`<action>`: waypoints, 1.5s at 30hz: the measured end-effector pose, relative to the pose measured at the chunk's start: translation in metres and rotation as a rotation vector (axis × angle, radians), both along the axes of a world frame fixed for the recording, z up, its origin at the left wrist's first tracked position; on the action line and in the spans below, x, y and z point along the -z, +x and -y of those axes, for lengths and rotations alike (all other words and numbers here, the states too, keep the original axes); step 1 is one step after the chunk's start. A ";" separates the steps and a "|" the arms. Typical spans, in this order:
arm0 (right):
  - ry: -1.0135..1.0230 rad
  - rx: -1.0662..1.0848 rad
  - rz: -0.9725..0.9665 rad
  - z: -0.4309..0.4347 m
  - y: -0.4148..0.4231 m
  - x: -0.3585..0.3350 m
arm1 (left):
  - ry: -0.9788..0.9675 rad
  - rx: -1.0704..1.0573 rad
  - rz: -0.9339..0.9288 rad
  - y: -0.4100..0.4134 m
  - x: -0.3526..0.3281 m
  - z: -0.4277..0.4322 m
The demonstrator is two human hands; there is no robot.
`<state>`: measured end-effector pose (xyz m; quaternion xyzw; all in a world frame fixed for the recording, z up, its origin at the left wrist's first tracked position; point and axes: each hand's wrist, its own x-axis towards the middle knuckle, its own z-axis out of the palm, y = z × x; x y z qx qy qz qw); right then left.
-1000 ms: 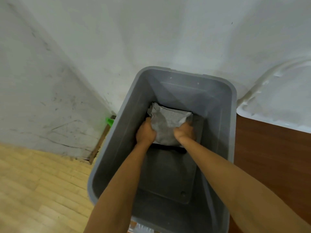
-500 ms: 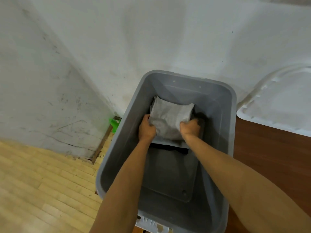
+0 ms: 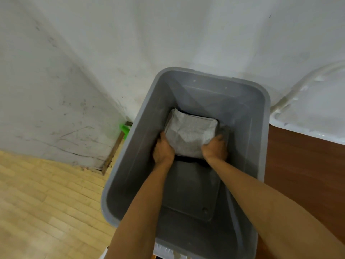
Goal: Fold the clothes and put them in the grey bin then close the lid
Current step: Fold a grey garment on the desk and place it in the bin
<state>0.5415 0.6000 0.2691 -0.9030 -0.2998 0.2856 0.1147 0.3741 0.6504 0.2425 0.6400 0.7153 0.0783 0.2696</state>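
Observation:
An open grey bin (image 3: 141, 128) stands against the white wall. Both my arms reach down into it. A folded light grey garment (image 3: 190, 132) lies at the far end of the bin's floor, on top of a dark folded garment (image 3: 223, 128) whose edge shows beside and below it. My left hand (image 3: 162, 151) grips the light garment's near left corner. My right hand (image 3: 214, 148) grips its near right corner with fingers curled over the edge. The white lid (image 3: 313, 113) lies to the right on the brown table.
The brown table (image 3: 302, 165) runs along the bin's right side. Light wooden floor (image 3: 46, 202) spreads to the left. A green object (image 3: 124, 128) sits in the wall corner behind the bin. The near half of the bin's floor is bare.
The camera view has shifted a little. My hands stay on the light grey garment and have pressed it flatter onto the dark one.

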 end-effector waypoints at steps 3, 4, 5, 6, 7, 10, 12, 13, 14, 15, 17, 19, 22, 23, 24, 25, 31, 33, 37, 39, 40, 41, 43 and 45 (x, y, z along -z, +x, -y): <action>0.178 -0.325 0.359 -0.005 -0.003 0.004 | 0.204 0.041 -0.126 0.014 0.001 0.005; 0.270 -0.411 0.444 -0.010 -0.005 0.006 | 0.271 0.104 -0.146 0.020 0.003 0.005; 0.351 -0.481 0.485 -0.018 -0.007 0.010 | 0.326 0.207 -0.153 0.026 0.007 0.002; 0.405 -0.541 0.483 -0.027 -0.010 0.014 | 0.345 0.334 -0.142 0.032 0.012 -0.003; 0.417 -0.589 0.451 -0.035 -0.013 0.019 | 0.343 0.450 -0.133 0.036 0.018 -0.012; 0.255 -0.663 0.360 -0.050 -0.012 0.044 | 0.320 0.619 -0.186 0.037 0.045 -0.039; 0.150 -0.668 0.394 -0.048 0.000 0.066 | 0.335 0.628 -0.181 0.027 0.065 -0.046; 0.123 -0.679 0.410 -0.045 0.006 0.076 | 0.346 0.612 -0.158 0.023 0.074 -0.047; 0.123 -0.689 0.419 -0.042 0.011 0.085 | 0.345 0.592 -0.142 0.021 0.080 -0.046; 0.137 -0.694 0.419 -0.041 0.014 0.091 | 0.339 0.571 -0.133 0.021 0.083 -0.045; 0.148 -0.702 0.419 -0.042 0.014 0.096 | 0.321 0.542 -0.096 0.024 0.082 -0.044; 0.149 -0.703 0.428 -0.046 0.013 0.099 | 0.297 0.537 -0.072 0.024 0.082 -0.046; 0.161 -0.697 0.454 -0.046 0.013 0.102 | 0.291 0.547 -0.088 0.022 0.084 -0.049; 0.168 -0.693 0.462 -0.045 0.013 0.102 | 0.300 0.554 -0.091 0.022 0.085 -0.049; 0.173 -0.690 0.470 -0.045 0.013 0.102 | 0.310 0.559 -0.090 0.022 0.086 -0.049; 0.171 -0.688 0.475 -0.045 0.012 0.103 | 0.317 0.562 -0.090 0.022 0.087 -0.050; 0.142 -0.676 0.461 -0.048 0.012 0.102 | 0.305 0.562 -0.099 0.022 0.088 -0.051; 0.140 -0.674 0.447 -0.048 0.012 0.102 | 0.309 0.562 -0.089 0.022 0.088 -0.052; 0.111 -0.669 0.427 -0.051 0.013 0.103 | 0.266 0.587 -0.123 0.022 0.087 -0.054; 0.088 -0.685 0.391 -0.049 0.013 0.100 | 0.175 0.597 -0.153 0.023 0.080 -0.055; 0.065 -0.698 0.371 -0.049 0.015 0.096 | 0.131 0.596 -0.171 0.023 0.074 -0.054; 0.027 -0.712 0.343 -0.051 0.016 0.092 | 0.101 0.596 -0.201 0.025 0.067 -0.053; -0.071 -0.741 0.270 -0.057 0.019 0.077 | 0.063 0.595 -0.283 0.028 0.050 -0.047; -0.136 -0.799 0.226 -0.061 0.022 0.058 | 0.018 0.573 -0.312 0.034 0.031 -0.039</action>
